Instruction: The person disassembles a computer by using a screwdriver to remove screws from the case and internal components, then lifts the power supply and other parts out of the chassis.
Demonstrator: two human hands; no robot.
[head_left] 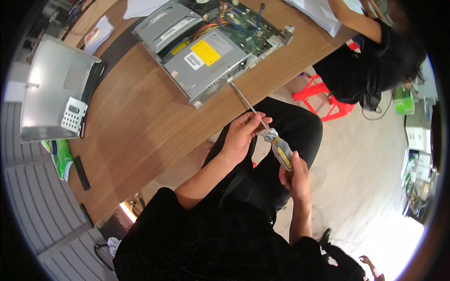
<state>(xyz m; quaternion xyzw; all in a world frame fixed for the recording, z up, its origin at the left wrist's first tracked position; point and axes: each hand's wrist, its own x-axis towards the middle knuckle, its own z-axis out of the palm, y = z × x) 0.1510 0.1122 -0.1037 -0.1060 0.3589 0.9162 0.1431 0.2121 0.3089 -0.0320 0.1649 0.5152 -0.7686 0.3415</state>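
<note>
A long screwdriver (275, 141), its yellow handle wrapped in clear plastic, is held between my two hands. My right hand (297, 180) is closed round the end of the handle. With my left hand (240, 136) I pinch the metal shaft just ahead of the handle. The shaft's tip is at the near edge of an opened desktop computer case (218, 92); whether it sits in a screw is too small to tell. Inside the case are a grey metal drive (225, 51) with yellow and white labels and a green circuit board (243, 37).
A metal cover panel (47, 70) lies on the wooden table (136, 126) at the left, near a black strip (81, 173). Papers (314, 14) lie at the far right. Another person (370, 65) sits there on a red stool (323, 96).
</note>
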